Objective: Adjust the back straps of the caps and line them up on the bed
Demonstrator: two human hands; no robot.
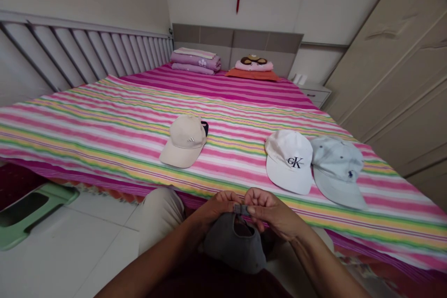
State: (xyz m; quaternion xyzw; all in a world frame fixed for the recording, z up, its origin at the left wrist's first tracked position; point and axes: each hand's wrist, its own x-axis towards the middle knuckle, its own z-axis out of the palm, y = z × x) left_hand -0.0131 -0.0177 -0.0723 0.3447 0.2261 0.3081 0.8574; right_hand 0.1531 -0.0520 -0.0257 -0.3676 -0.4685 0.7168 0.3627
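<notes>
A dark grey baseball cap (233,247) is held over my lap, its back opening and strap turned up toward the bed. My left hand (220,207) pinches the left end of the strap (240,209), and my right hand (267,209) grips its right end between thumb and fingers. Past my hands, a beige cap (185,139) with a small logo lies on the striped sheet, brim toward me. Farther right, a white cap (288,158) with black letters rests beside a pale grey-blue cap (337,167), the two touching.
The striped bedsheet (139,125) spreads in front of me. Folded purple bedding (195,61) and a pink and orange stack (254,69) sit by the headboard (209,37). A green stool (38,205) stands on the tiled floor at left; a wardrobe (394,65) is at right.
</notes>
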